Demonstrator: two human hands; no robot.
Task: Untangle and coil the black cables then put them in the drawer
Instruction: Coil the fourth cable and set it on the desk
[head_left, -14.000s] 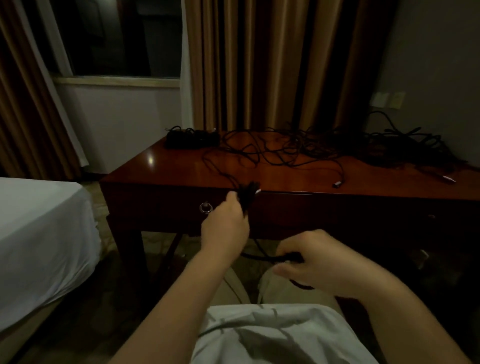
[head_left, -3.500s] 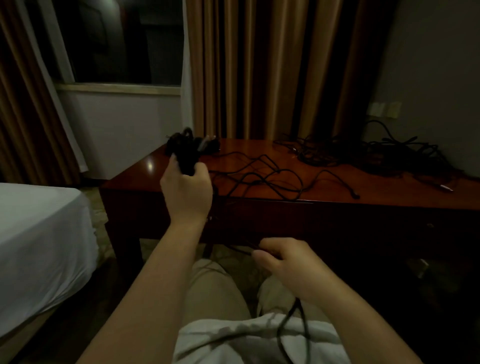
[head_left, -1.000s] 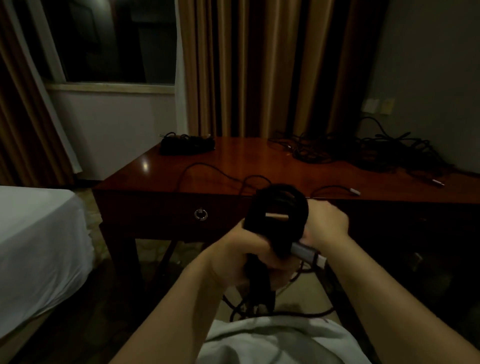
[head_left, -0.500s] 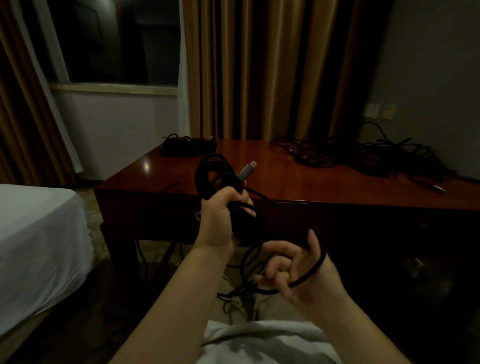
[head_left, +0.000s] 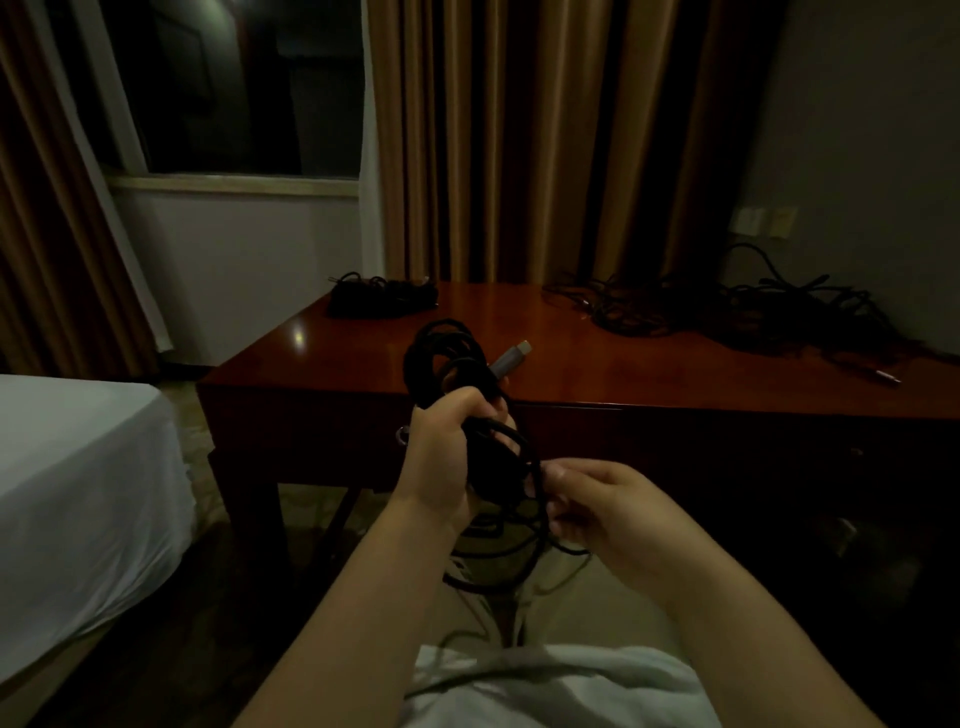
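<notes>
My left hand (head_left: 441, 457) grips a bundle of black cable coils (head_left: 447, 358) in front of the desk, with a silver plug (head_left: 511, 357) sticking out to the right of the loops. My right hand (head_left: 597, 504) pinches a loose strand of the same cable just right of the bundle, and slack loops hang below both hands. A tangled pile of black cables (head_left: 727, 312) lies on the desk's far right. A small coiled black bundle (head_left: 379, 296) rests at the far left corner. The drawer knob (head_left: 401, 435) peeks out left of my left hand; the drawer is closed.
The dark wooden desk (head_left: 623, 364) stands before brown curtains and a window. A bed with a white sheet (head_left: 78, 467) is at the left. A wall socket plate (head_left: 761, 221) sits above the cable pile at the right.
My right hand has risen and closed on the loose strand next to the coil, where half a second ago it was lower with fingers spread in a loop. The left hand holds steady.
</notes>
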